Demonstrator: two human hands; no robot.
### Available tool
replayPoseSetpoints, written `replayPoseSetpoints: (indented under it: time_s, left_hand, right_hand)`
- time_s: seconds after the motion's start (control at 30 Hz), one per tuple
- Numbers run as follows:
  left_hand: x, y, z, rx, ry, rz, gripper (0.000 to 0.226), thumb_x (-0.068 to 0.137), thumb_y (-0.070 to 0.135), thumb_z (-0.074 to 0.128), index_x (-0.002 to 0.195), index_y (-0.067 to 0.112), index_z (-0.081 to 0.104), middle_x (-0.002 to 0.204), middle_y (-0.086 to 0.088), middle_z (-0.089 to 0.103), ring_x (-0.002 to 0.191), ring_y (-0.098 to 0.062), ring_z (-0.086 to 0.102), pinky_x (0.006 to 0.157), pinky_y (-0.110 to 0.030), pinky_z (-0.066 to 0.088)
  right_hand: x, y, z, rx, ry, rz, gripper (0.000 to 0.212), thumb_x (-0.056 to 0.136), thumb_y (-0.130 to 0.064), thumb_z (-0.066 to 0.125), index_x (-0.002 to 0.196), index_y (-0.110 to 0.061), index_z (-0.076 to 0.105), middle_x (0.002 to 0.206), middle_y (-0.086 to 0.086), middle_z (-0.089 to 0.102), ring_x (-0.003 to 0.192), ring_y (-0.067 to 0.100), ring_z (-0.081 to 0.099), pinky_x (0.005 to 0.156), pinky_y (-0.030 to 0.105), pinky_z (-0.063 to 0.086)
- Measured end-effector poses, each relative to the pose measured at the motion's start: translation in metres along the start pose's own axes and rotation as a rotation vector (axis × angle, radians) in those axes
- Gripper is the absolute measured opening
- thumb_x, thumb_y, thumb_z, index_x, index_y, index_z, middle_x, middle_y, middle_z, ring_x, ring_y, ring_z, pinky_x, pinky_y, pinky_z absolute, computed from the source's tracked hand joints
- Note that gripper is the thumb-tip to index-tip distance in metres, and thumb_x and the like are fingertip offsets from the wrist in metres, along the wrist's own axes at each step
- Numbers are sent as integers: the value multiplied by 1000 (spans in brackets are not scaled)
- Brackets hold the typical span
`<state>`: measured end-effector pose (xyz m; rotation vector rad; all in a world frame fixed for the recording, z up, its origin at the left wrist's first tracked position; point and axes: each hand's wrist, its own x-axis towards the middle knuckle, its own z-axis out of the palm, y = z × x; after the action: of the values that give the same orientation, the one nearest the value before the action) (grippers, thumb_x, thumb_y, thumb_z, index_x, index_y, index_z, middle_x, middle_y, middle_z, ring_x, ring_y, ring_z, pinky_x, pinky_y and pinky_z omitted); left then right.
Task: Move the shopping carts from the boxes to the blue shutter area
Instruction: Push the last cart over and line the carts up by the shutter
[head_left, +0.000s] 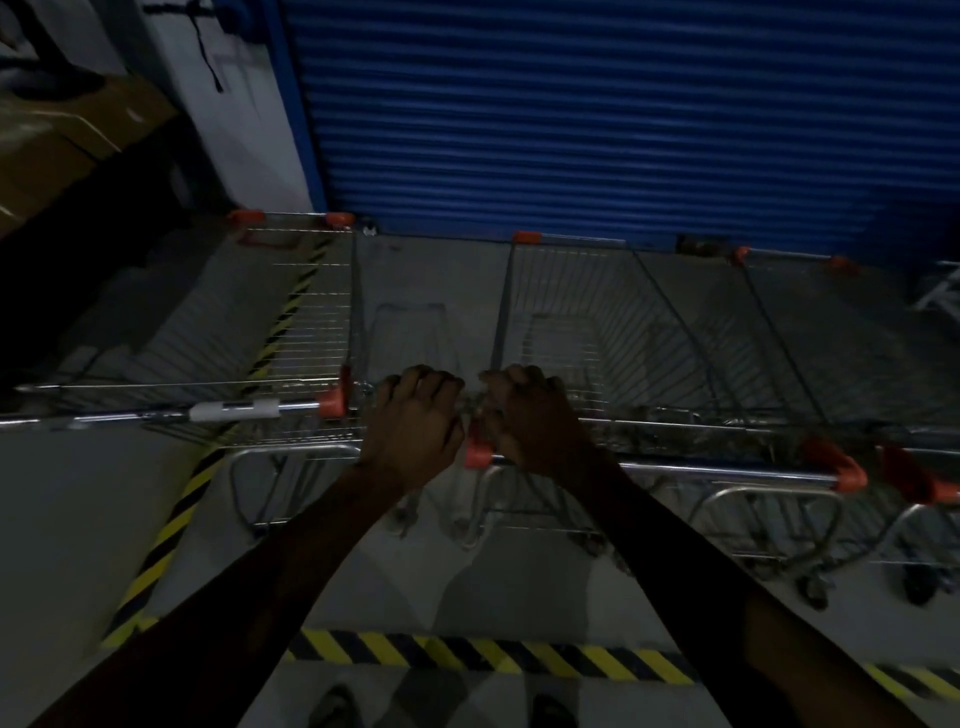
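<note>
- The left hand (415, 423) and right hand (530, 415) sit side by side, fingers (431, 376) curled over the rear edge of the middle shopping cart (571, 332); the right hand grips it by the orange-capped handle (727, 472).
- What exactly the left fingers grip is too dim to tell.
- That cart stands nose-first against the blue shutter (597, 114), between a left cart (291, 312) and a right cart (831, 343).
- Yellow-black floor tape (467, 657) runs behind the carts.
</note>
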<state>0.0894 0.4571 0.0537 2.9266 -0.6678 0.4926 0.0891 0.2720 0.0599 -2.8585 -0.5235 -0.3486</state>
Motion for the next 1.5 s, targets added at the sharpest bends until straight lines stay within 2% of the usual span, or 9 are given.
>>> replayPoseSetpoints:
  time_s: [0.4, 0.63, 0.8, 0.9, 0.97, 1.07, 1.17, 1.37, 1.5]
  left_hand:
    - [-59, -197, -26, -31, -88, -148, 46, 83, 43, 40, 108, 15, 65, 98, -8, 69, 92, -34, 60, 79, -44, 47]
    - [-81, -262, -13, 93, -161, -343, 39, 89, 37, 33, 90, 13, 64, 72, -12, 67, 71, -34, 64, 71, -41, 45]
    - [-69, -254, -16, -17, -162, -251, 37, 88, 37, 35, 95, 20, 67, 74, -7, 69, 63, -30, 66, 57, -33, 45]
    - [-55, -250, -18, -257, -116, -204, 48, 82, 43, 34, 109, 20, 67, 96, -13, 71, 81, -35, 68, 68, -39, 54]
    - [-50, -253, -17, -321, -179, -145, 55, 81, 52, 35, 118, 23, 63, 108, -13, 68, 96, -36, 65, 78, -43, 55]
    - [-54, -280, -12, -146, -226, -36, 60, 79, 64, 38, 107, 19, 67, 100, -9, 71, 93, -35, 67, 76, -42, 55]
    - [-61, -305, -13, 87, -317, -87, 52, 83, 64, 48, 108, 21, 64, 103, -6, 70, 95, -31, 67, 78, -39, 51]
    - [-54, -314, -11, 65, -421, -94, 36, 86, 49, 55, 112, 25, 56, 110, -5, 68, 100, -32, 66, 76, -39, 51]
    - [-54, -318, -6, 156, -396, -118, 41, 85, 56, 51, 113, 26, 55, 105, -4, 70, 95, -31, 67, 74, -38, 51]
  right_hand:
    - [84, -183, 55, 21, -9, -38, 48, 86, -40, 42, 117, -9, 60, 106, 14, 61, 91, 39, 56, 73, 46, 46]
    - [110, -239, 76, -70, -44, -137, 48, 75, -43, 57, 117, -18, 59, 107, 1, 59, 98, 28, 54, 90, 50, 39]
    - [132, -243, 97, 32, -218, -194, 35, 71, -21, 63, 102, -6, 62, 95, 12, 65, 83, 33, 62, 71, 38, 50]
    - [153, -241, 84, 118, -326, -31, 30, 80, -18, 56, 105, -2, 65, 94, 19, 66, 84, 39, 66, 69, 40, 49]
    - [164, -231, 77, -53, -422, 116, 30, 87, -25, 59, 109, -6, 65, 108, 17, 66, 102, 37, 63, 85, 43, 47]
    - [168, -213, 84, -365, -516, 131, 24, 73, -37, 61, 79, -15, 66, 83, 11, 69, 77, 31, 66, 76, 42, 49]
    - [170, -197, 96, -429, -467, 168, 26, 59, -42, 59, 62, -16, 63, 62, 5, 64, 56, 26, 62, 64, 41, 51]
    - [167, -200, 96, -377, -347, 85, 30, 84, -37, 58, 101, -13, 63, 107, 11, 67, 100, 33, 63, 85, 38, 44]
    - [168, -197, 105, -408, -319, 88, 35, 75, -50, 66, 86, -16, 67, 86, 7, 70, 79, 31, 67, 73, 40, 50]
